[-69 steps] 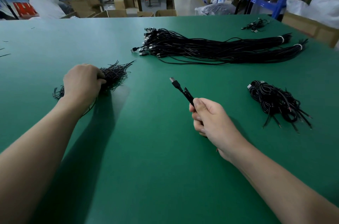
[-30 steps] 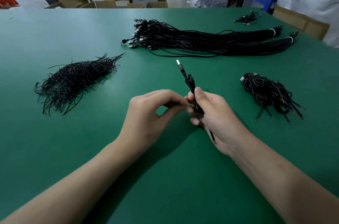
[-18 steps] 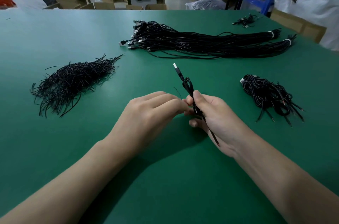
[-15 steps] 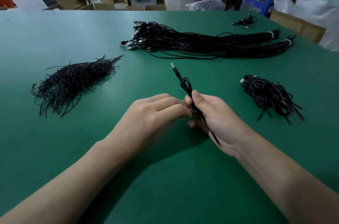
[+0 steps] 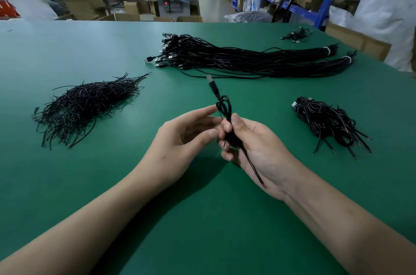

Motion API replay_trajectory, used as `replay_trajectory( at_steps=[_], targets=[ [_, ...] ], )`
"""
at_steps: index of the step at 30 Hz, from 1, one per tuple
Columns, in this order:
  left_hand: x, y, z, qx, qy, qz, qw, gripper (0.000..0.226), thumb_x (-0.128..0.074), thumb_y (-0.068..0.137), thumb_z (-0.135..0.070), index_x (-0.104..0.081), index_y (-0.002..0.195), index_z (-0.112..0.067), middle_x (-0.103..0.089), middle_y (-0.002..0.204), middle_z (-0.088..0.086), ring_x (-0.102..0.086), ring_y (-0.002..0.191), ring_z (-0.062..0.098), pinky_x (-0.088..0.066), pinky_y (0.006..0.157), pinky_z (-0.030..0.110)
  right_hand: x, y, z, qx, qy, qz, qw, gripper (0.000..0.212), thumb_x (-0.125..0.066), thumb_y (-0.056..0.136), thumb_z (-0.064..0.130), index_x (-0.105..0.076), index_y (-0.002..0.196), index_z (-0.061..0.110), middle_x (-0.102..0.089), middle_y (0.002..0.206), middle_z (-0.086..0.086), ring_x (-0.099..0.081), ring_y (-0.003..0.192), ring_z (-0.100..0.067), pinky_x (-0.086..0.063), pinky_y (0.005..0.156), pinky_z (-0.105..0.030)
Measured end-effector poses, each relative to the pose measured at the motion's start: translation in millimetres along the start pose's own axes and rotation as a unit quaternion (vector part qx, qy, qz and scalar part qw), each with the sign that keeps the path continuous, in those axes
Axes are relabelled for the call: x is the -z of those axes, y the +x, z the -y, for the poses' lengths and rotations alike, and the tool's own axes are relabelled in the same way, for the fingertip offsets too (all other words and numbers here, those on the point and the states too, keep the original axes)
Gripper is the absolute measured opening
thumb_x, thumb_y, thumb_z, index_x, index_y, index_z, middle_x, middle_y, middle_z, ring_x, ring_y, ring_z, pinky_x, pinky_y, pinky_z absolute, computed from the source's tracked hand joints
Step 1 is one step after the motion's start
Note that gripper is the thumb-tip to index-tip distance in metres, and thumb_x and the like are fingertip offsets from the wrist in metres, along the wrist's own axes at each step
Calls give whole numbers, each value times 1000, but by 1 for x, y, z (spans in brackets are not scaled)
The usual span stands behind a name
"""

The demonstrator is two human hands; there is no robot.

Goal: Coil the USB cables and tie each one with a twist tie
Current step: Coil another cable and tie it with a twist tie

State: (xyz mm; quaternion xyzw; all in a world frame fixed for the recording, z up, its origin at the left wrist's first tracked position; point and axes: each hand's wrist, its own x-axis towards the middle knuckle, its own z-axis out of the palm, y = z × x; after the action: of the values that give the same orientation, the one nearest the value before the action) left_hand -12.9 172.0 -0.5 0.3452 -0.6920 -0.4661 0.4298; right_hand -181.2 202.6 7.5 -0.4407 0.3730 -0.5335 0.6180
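I have the coiled USB cable [image 5: 225, 109] gripped upright in my right hand [image 5: 254, 146], thumb pressed over the gathered folds, above the middle of the green table [image 5: 202, 229]. Its USB plug [image 5: 212, 85] sticks up past the loops and the bare tail [image 5: 253, 167] runs down across my palm. My left hand [image 5: 182, 139] is loose, fingers nearly straight, with the index tip touching the top loop. I cannot make out a twist tie in it or round the coil; it would be too fine to see here. To tie well, I judge the right thumb has to clamp the coil's waist so the loops cannot spring apart. The left hand then wraps the tie round the middle, close to that thumb, and twists the ends snug. The pile of twist ties [image 5: 87, 103] lies well to my left, the uncoiled cable bundle [image 5: 247, 60] beyond, and the finished coils [image 5: 326, 121] to my right.
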Motion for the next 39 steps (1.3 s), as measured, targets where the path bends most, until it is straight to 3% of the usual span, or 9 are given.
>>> replay_trajectory(
  at_steps=[4,7,12,17,22,26,32,35,39],
  targets=[
    [2,-2,-3,-18,-75,23,997,32,-74,84,-16,-75,115,-23,-77,109,0,-72,101,11,-53,91,20,0,-1,-1,-16,9,26,999,37,-38,106,35,-56,78,18,-57,78,2,-49,68,-11,-40,59,-23],
    [6,-2,-2,-32,-5,31,999,36,-78,81,-18,-75,116,-27,-76,113,-4,-70,108,13,-52,98,31,-1,-1,0,-32,29,38,998,36,-37,107,35,-54,81,19,-56,80,3,-51,69,-10,-40,58,-23],
    [7,0,-1,-49,52,40,997,41,-78,82,-29,-70,122,-32,-72,122,-14,-64,118,7,-48,98,27,0,-2,5,-62,105,61,991,34,-38,106,36,-53,81,19,-55,80,4,-48,69,-10,-40,54,-21],
    [5,0,-1,-37,29,11,999,45,-80,73,-38,-74,117,-33,-75,115,-9,-68,111,13,-48,104,50,-2,-2,2,-60,82,71,992,32,-38,105,38,-52,83,20,-56,81,5,-51,70,-6,-35,59,-22],
    [4,2,-1,-56,43,0,997,44,-82,73,-36,-74,116,-30,-74,114,-4,-66,113,21,-46,102,57,-1,0,3,-72,92,83,990,32,-39,105,38,-53,83,20,-61,87,3,-51,69,-7,-35,61,-23],
    [7,2,-2,-35,2,34,999,46,-79,81,-22,-70,126,-21,-71,122,-1,-67,114,21,-48,104,53,2,-1,9,-69,115,86,987,31,-41,103,39,-54,81,21,-59,88,3,-48,76,-11,-40,59,-22],
    [6,3,-2,-5,-113,0,994,45,-82,73,-12,-73,117,-13,-77,109,7,-72,92,14,-55,86,23,-1,-2,8,-72,72,61,993,33,-43,104,40,-55,80,21,-65,88,3,-57,74,-6,-44,51,-20],
    [9,6,-1,2,-156,-36,987,43,-80,68,-17,-76,111,-18,-77,107,8,-72,98,13,-53,86,18,0,-3,8,-61,40,47,996,33,-40,106,39,-52,83,19,-70,89,7,-64,75,-7,-44,48,-20],
    [9,5,0,2,-169,-25,985,38,-81,73,-17,-78,111,-17,-77,109,8,-72,103,15,-52,89,18,0,-4,5,-3,-38,17,999,32,-38,107,37,-52,87,15,-69,84,8,-62,67,-10,-43,46,-22]
  ],
)
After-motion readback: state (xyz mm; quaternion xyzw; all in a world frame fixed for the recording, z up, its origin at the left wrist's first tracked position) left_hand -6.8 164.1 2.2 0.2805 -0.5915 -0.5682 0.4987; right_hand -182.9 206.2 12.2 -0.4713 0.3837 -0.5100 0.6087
